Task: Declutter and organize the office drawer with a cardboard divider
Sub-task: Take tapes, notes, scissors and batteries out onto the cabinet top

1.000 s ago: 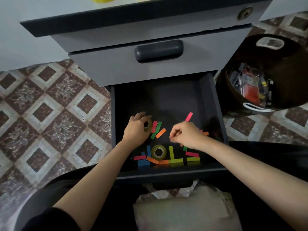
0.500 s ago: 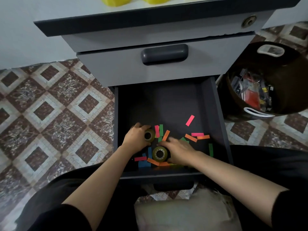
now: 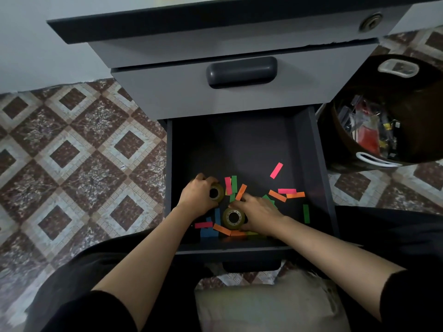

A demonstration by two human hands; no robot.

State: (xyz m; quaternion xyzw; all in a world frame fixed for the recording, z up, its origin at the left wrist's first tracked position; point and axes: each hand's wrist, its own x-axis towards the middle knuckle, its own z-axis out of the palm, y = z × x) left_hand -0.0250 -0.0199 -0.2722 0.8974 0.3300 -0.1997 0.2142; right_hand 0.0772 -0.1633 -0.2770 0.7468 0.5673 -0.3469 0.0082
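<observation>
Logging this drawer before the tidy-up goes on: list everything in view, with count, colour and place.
open drawer: one, dark grey, centre, pulled out
paper strips: over a dozen, pink, green, orange and blue, scattered in the drawer's near half
smaller tape roll: one, yellowish, drawer's left side
larger tape roll: one, yellowish, near the drawer's front
closed drawer: one, grey with dark handle, above the open one
basket: one, dark with white handles, holding mixed clutter, floor at right
pale bundle: one, off-white, below the drawer front
floor: brown and pale patterned tiles
left hand: grips the smaller tape roll
right hand: grips the larger tape roll
</observation>
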